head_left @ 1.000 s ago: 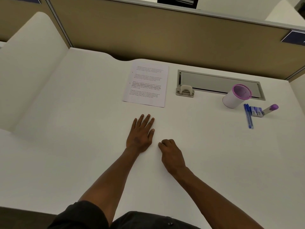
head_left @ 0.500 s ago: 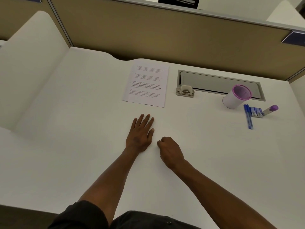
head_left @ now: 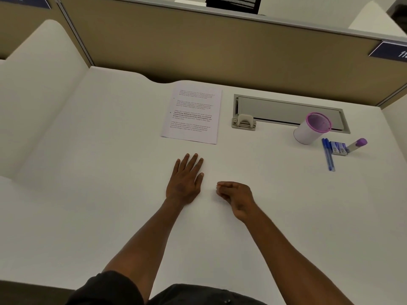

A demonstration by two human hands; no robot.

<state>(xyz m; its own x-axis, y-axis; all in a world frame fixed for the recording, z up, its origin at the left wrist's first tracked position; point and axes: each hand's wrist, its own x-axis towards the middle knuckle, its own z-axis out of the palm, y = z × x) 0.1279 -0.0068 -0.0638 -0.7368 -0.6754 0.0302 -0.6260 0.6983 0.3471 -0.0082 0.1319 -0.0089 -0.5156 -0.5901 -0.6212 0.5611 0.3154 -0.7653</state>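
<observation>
My left hand [head_left: 186,180] lies flat on the white desk [head_left: 88,172], palm down with the fingers straight and spread a little. Just to its right, my right hand [head_left: 235,195] is turned on its side with the fingers curled in toward the palm, and I see nothing in it. A printed sheet of paper [head_left: 193,113] lies beyond both hands, a short way past the left fingertips and apart from them.
A white cup with a purple rim [head_left: 311,128] stands at the right, in front of a grey cable hatch [head_left: 288,108]. Beside it lie two blue pens [head_left: 328,154], a small box [head_left: 338,148] and a purple-capped tube [head_left: 356,145]. A beige partition [head_left: 220,51] walls the back.
My right hand has curled its fingers, rolled onto its side and shifted slightly right. The left hand has stayed flat in place.
</observation>
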